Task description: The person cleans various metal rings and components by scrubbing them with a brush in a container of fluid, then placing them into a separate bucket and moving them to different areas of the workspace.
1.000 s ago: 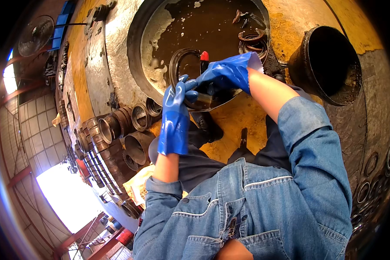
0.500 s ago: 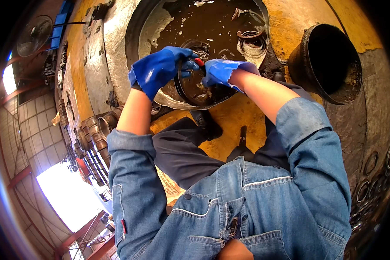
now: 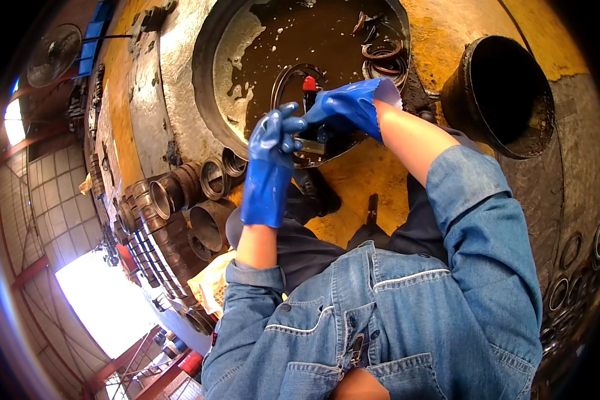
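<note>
My right hand (image 3: 343, 110), in a blue rubber glove, is closed around a black-handled tool with a red end (image 3: 310, 84). A pale flat part shows below the fist; whether it is a brush or a scraper I cannot tell. Beside it, at the basin's near edge, my left hand (image 3: 277, 133) in a matching glove has its fingers apart and slightly bent, with nothing visible in them. Both hands are over a large round metal basin (image 3: 205, 87) of brown liquid. Dark rings (image 3: 288, 77) lie in the liquid just beyond the hands.
More rings (image 3: 385, 59) sit at the basin's right side. A dark, dirty bucket (image 3: 457, 100) stands tilted to the right. Rusty metal cylinders and rings (image 3: 210, 227) are grouped at the left, near my knee. More rings (image 3: 559, 293) lie on the floor at far right.
My left hand has let go of a dark ring and drawn back toward me, turning upright. My right hand keeps the red-ended tool, whose red end now points away from me.
</note>
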`<state>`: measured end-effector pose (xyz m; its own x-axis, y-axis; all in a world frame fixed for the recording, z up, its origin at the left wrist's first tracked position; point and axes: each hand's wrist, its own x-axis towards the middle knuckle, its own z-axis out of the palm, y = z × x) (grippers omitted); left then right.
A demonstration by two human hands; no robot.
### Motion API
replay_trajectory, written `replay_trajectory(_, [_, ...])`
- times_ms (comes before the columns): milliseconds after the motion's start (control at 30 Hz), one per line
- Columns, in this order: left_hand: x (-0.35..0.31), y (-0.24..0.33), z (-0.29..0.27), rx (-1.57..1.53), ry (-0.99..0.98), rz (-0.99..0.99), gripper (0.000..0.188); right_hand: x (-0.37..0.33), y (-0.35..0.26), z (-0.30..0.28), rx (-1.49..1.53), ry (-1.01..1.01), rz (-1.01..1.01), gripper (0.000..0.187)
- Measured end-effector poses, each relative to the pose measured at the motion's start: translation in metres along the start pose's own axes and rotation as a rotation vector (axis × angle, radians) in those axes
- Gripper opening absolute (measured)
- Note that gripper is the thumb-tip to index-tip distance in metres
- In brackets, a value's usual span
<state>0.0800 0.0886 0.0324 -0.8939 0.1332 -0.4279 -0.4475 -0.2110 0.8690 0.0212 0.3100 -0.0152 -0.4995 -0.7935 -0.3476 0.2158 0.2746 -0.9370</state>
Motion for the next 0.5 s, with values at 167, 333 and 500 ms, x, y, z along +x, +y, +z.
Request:
replay_trajectory(167, [0.01,0.058,0.008,-0.154,-0.052,-0.215,0.051,-0.013,-0.056,0.007,-0.189,0.281,0.261,0.032])
replay_trajectory(333, [0.027,0.084,0.005,-0.189,-0.045,-0.345,0.044,0.039,-0.022,-0.005,-0.622,0.706,0.187,0.032])
replay_trajectory(500, [0.029,0.092,0.007,-0.211,0.173,-0.299,0.043,0.029,-0.03,-0.01,-0.653,0.888,-0.424,0.026])
